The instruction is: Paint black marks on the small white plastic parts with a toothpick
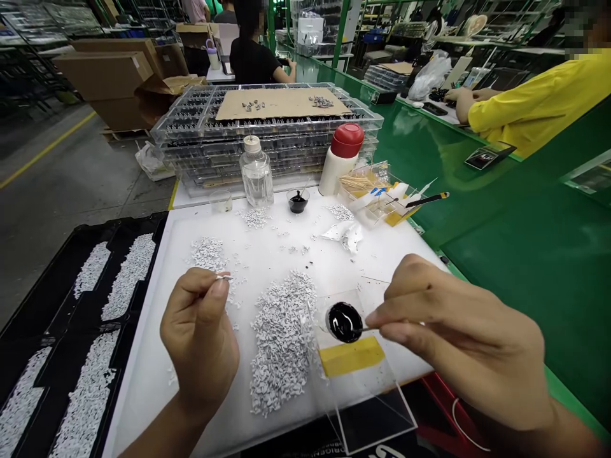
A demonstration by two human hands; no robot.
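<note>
Between its thumb and forefinger, my left hand pinches a small white piece above the left part of the white work surface. My right hand is closed on a thin stick, whose tip touches the round pool of black liquid. That pool lies on a clear plate with a strip of yellow tape across it. A large pile of small white pieces lies between my hands, left of the plate. Smaller heaps lie farther back.
Behind stand a clear bottle, a cup of black liquid, a red-capped flask and a tool box. Stacked clear trays rise at the back; black trays are at left. A person in yellow sits at right.
</note>
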